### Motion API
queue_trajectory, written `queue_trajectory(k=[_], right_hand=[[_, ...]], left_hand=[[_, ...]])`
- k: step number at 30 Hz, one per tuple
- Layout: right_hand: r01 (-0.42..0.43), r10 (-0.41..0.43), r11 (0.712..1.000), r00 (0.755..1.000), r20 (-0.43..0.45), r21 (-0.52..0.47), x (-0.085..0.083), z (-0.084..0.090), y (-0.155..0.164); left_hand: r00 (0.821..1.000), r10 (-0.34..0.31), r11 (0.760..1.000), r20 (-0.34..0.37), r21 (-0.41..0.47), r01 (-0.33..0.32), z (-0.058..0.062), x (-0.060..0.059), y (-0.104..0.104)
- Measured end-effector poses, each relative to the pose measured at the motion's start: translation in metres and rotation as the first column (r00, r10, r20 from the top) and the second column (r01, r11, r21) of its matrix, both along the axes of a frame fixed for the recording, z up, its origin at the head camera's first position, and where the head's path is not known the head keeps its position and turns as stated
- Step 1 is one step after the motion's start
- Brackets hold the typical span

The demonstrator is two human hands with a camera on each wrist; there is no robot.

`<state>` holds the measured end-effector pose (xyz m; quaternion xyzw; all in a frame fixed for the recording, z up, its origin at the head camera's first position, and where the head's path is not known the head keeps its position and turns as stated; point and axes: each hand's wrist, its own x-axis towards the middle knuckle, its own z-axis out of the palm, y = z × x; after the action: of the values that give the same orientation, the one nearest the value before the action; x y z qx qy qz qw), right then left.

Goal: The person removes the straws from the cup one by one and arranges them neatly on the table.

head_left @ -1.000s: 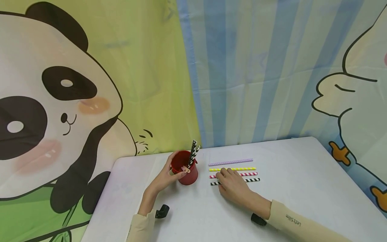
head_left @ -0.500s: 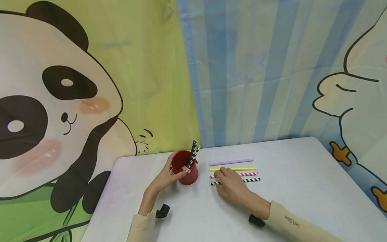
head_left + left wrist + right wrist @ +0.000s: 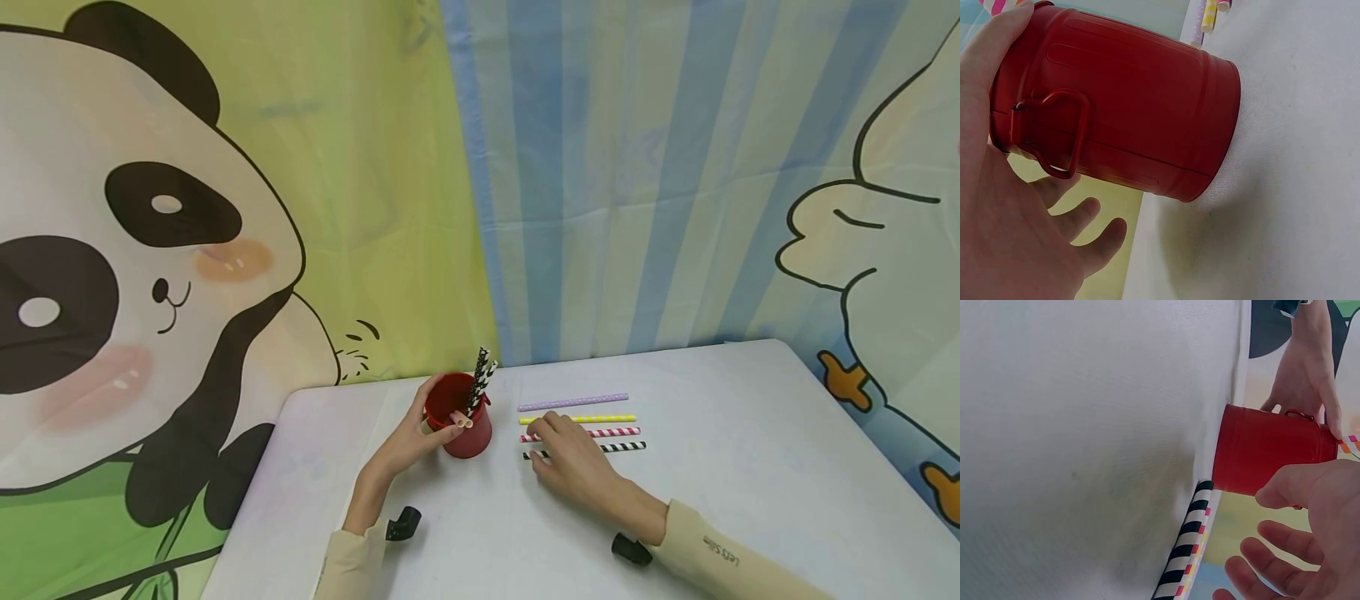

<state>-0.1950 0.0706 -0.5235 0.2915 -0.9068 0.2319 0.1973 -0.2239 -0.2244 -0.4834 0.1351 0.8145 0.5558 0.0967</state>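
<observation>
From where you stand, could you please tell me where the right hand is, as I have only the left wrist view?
Observer: The right hand is over the row of straws on the table.

Operator: Thank you. Would you kindly say whether it is holding one of them?

Observer: It is not; the right wrist view shows no straw between its fingers and thumb.

Operator: And which straw lies on the near side of that row, please?

Observer: The black-and-white striped straw, as the head view shows.
</observation>
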Motion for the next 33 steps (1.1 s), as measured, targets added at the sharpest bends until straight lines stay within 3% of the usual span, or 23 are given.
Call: queue_trajectory(k=[17,33], right_hand=[[-0.004,0.008,0.996,0.999,0.044,-0.093,-0.001,0.009,-0.011],[-0.092,0.079,0.968,0.995,-0.064,-0.233,-0.009,0.026,-0.041]], left_hand=[[1.000,0.009,1.000,0.000,-0.003,-0.009,0.001,0.001,0.001],[1.000,0.015,1.000,0.007,-0.016,-0.014,0.000,0.001,0.000]])
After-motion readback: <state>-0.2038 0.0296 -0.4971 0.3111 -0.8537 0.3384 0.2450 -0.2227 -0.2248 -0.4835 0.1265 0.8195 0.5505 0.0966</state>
